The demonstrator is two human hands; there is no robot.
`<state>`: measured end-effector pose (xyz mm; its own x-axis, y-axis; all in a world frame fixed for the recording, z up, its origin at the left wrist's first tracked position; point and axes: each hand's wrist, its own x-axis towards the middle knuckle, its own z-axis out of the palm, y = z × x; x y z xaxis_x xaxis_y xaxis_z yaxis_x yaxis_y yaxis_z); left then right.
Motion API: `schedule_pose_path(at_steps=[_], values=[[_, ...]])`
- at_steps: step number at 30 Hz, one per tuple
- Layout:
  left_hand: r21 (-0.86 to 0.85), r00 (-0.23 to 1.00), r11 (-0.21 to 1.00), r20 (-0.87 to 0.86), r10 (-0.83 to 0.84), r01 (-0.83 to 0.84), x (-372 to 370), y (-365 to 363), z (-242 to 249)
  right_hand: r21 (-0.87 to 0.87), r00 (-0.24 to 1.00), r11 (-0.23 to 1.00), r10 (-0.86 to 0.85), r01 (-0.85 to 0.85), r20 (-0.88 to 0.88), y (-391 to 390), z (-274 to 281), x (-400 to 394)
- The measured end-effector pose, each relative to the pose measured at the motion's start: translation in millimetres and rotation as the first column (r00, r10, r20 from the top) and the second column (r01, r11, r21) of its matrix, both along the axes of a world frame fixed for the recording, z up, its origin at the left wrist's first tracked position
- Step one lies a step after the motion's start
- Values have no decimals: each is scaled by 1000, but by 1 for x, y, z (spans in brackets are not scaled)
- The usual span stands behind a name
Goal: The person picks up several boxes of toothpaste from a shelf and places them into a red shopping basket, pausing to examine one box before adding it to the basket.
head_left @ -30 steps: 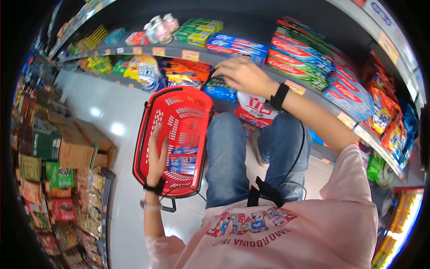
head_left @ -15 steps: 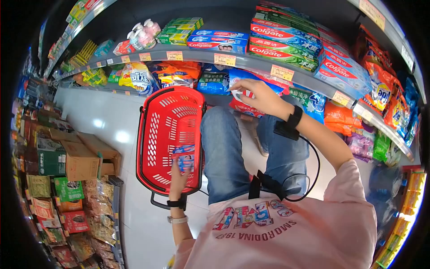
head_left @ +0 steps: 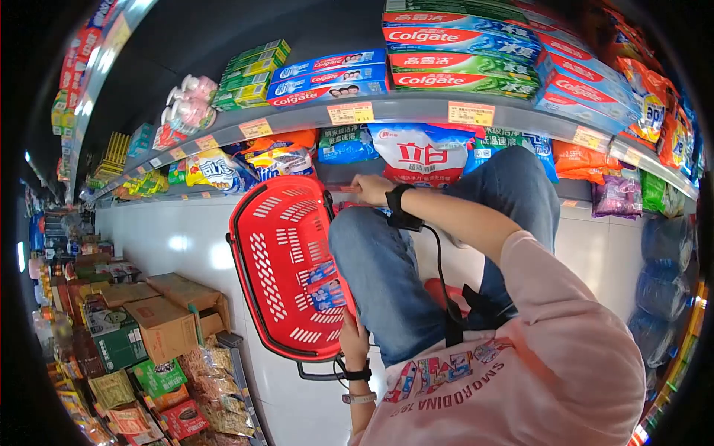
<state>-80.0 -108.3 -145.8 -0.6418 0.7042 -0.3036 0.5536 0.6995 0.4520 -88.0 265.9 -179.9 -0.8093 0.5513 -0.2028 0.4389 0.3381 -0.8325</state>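
A red plastic shopping basket [head_left: 269, 297] with a black rim handle stands on the floor at the left of my legs. Inside lie blue-and-red boxes [head_left: 326, 288], which look like toothpaste. My left hand [head_left: 355, 338] closes over the basket's near right rim, with a wristwatch behind it. My right hand [head_left: 374, 190] is beside the basket's far right corner, in front of the lower shelf. Its fingers are curled together, and whether they grip the rim I cannot make out. My knee hides part of the basket's right side.
Colgate boxes [head_left: 327, 76] and pink pump bottles [head_left: 190, 104] fill the upper shelf. Detergent bags [head_left: 422, 152] line the lower shelf. Cardboard cartons [head_left: 160, 327] and packaged foods [head_left: 182, 420] stand at the left. Wrapped bottles [head_left: 662, 290] are at the right.
My left hand has left the boxes inside the basket for its near rim. My right hand has dropped from the detergent bags towards the far corner. The basket sits tilted differently, and my knees have shifted.
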Motion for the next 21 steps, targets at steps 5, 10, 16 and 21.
schedule_pose_path(at_steps=[5, 10, 16, 21], values=[[-80, 997, 997, 78, 20, -14, -8, 6, 16, 36, 935, 987, 136, -157, 328, 5, -95, 3], [-67, 983, 997, 179, 43, -32, -20, 5, 22, 30, 878, 947, 284, -319, 386, -5, -142, 11], [76, 943, 990, 318, 92, -123, -23, 8, 22, 181, 948, 930, 311, -319, 72, -31, -189, -6], [21, 916, 985, 371, 150, -170, -23, 1, 14, 14, 985, 986, 165, -165, -42, -32, -194, -15]])
